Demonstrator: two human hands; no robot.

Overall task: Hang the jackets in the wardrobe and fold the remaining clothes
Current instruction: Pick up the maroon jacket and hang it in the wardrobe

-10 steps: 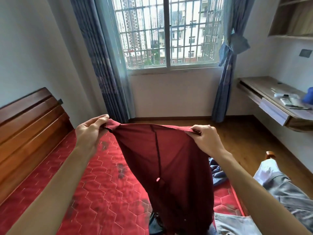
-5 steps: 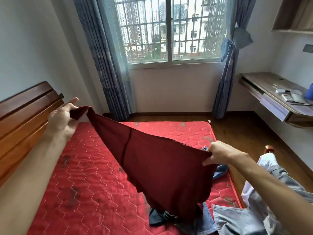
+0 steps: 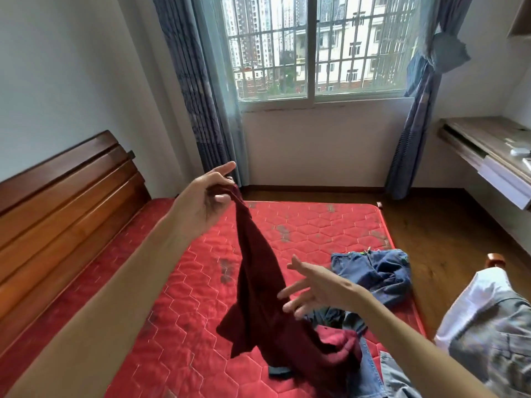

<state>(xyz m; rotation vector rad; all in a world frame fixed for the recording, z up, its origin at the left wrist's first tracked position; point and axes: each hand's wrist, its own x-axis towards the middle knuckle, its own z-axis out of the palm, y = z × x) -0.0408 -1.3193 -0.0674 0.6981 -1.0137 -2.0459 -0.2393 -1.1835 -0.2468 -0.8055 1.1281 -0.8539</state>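
Red mattress point(image 3: 287, 225) shows nothing folded yet: left hand point(image 3: 201, 199) pinches the maroon garment point(image 3: 258, 282) by one end, tail trailing on the bed, right hand point(image 3: 313, 285) splayed and empty beside it, crumpled jeans point(image 3: 373, 271) and grey garment point(image 3: 488, 340) unsorted, so early days.

The headboard point(image 3: 66, 196) stands along the left edge of the bed point(image 3: 316, 225). The garment point(image 3: 258, 282) hangs from the left hand point(image 3: 204, 202) over the bed's middle. The right hand point(image 3: 313, 288) is just right of it. The jeans point(image 3: 373, 271) lie at the right edge. The window point(image 3: 313, 47) is behind the far edge.
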